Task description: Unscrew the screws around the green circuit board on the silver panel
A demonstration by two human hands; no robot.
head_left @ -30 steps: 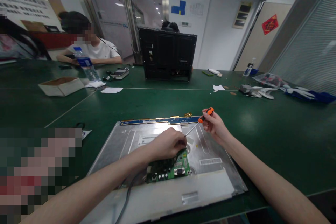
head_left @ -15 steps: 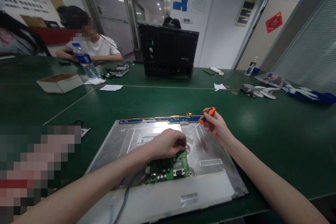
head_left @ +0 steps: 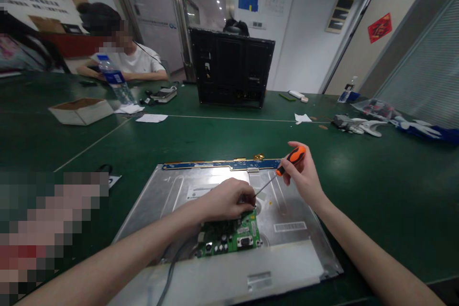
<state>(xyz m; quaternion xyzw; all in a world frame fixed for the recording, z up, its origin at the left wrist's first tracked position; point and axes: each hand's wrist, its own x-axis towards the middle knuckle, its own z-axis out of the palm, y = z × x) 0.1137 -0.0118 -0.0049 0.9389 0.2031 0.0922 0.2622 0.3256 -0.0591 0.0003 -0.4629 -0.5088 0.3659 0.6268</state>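
Note:
A metal display panel [head_left: 229, 275] lies on the green table, with a green circuit board [head_left: 233, 236] on it and a blue board strip [head_left: 215, 165] along its far edge. My right hand [head_left: 301, 172] holds an orange and black screwdriver [head_left: 296, 155] by the handle, its shaft slanting down to the left. My left hand [head_left: 231, 198] is over the board's far edge, its fingers pinched round the shaft's lower end. The tip and whatever else those fingers hold are hidden.
A black monitor housing [head_left: 233, 67] stands upright across the table [head_left: 143, 146]. Farther left are a box [head_left: 81, 112], a water bottle [head_left: 116, 81] and a seated person [head_left: 132, 60]. Gloves [head_left: 358, 125] lie at the right. A grey cable [head_left: 170, 275] crosses the panel's near left.
My right hand has shifted slightly right, its fingers more spread round the screwdriver handle. The left hand stays at the board's far edge. The whole view has shifted slightly.

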